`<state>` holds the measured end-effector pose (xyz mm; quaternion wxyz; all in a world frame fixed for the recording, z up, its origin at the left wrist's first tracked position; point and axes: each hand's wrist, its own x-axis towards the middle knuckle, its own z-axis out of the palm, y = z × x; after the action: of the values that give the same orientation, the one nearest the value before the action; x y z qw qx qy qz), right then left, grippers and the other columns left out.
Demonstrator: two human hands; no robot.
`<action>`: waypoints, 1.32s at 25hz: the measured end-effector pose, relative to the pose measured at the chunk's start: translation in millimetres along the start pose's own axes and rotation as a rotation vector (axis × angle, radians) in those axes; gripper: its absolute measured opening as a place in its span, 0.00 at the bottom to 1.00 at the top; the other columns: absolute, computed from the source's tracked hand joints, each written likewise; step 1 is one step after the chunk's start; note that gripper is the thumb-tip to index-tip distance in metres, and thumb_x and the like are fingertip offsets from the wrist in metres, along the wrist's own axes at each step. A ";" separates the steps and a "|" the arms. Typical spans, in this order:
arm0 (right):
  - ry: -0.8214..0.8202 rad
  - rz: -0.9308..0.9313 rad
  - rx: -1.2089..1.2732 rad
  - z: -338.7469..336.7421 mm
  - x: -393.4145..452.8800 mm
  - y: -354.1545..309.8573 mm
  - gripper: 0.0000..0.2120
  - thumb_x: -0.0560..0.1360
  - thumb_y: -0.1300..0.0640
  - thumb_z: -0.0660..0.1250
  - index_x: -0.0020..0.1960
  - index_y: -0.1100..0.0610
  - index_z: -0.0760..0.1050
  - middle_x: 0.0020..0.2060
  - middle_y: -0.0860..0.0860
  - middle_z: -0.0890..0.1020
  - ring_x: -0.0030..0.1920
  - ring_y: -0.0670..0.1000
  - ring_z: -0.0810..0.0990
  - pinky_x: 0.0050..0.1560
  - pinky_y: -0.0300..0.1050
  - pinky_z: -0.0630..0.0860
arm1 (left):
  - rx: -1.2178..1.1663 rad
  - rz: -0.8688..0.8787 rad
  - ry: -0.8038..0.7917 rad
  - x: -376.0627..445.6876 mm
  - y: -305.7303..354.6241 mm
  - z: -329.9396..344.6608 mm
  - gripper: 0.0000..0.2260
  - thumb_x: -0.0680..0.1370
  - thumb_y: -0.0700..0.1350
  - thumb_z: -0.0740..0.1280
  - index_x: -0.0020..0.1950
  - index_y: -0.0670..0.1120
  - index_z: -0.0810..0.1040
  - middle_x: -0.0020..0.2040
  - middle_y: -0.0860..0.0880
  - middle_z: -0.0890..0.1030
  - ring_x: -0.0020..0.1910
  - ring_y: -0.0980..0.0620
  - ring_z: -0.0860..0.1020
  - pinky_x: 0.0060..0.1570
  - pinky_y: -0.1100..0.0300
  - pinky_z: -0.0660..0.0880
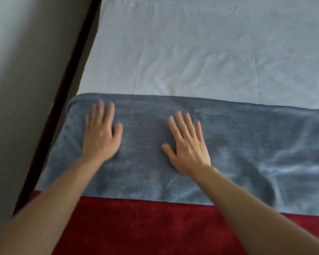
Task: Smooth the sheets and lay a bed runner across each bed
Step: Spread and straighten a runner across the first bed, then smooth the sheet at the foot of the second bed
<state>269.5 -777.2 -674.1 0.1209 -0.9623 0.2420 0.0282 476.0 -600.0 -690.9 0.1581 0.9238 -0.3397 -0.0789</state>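
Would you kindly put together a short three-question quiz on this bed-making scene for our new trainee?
1. True or false: both hands lie flat, fingers straight, on the grey bed runner.
2. Which fabric lies nearest the camera? A) white sheet B) red cloth C) grey runner
3. Fill in: the runner's deepest folds are on the person's ____ side.

Key:
1. True: the left hand and right hand press it flat.
2. B: the red cloth lies under the runner's near edge; the white sheet lies beyond.
3. Right.
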 end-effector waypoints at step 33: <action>0.373 0.921 0.363 -411.8 -641.8 612.0 0.31 0.79 0.42 0.59 0.79 0.49 0.57 0.74 0.47 0.66 0.70 0.51 0.70 0.64 0.51 0.71 | -0.143 0.863 -0.597 -319.9 1015.9 24.1 0.27 0.81 0.56 0.61 0.78 0.50 0.61 0.78 0.51 0.62 0.76 0.51 0.62 0.74 0.53 0.61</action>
<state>-587.1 -1106.5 -336.6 0.2156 -0.7085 0.6581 -0.1358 -384.5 -1127.6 -349.9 0.1353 0.6243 -0.7130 -0.2890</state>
